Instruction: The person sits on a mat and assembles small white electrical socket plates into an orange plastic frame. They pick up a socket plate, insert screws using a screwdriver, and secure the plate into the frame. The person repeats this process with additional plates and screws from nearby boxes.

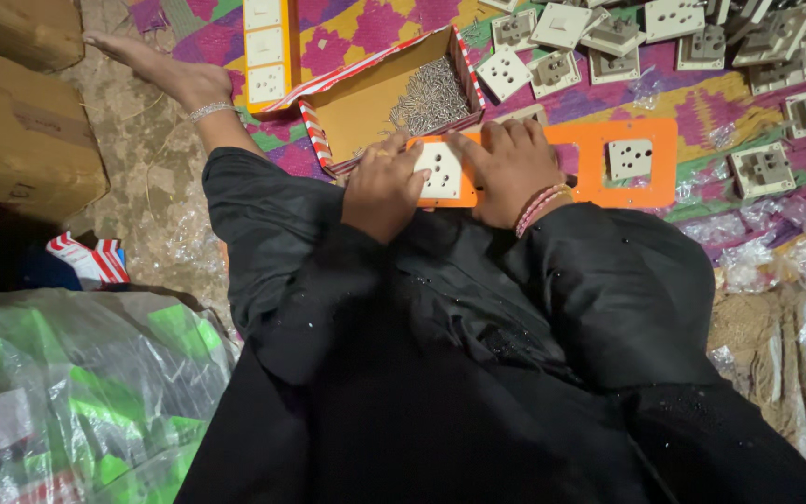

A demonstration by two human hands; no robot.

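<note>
at far left sit brown cardboard cartons [16, 112], with a clear plastic bag of green packets [76, 392] below them. a bare foot [156, 70] rests on the gritty floor. next comes an open cardboard box [366, 103] holding a heap of small metal screws [431, 93]. the left hand [382, 189], fingers curled together, presses its thumb on a white socket module [442, 171] seated in the left end of an orange plate [650, 163]. the right hand [512, 170] lies fingers together flat on the plate just beside it. loose white sockets [664, 42] litter the patterned mat [366, 23] at right.
</note>
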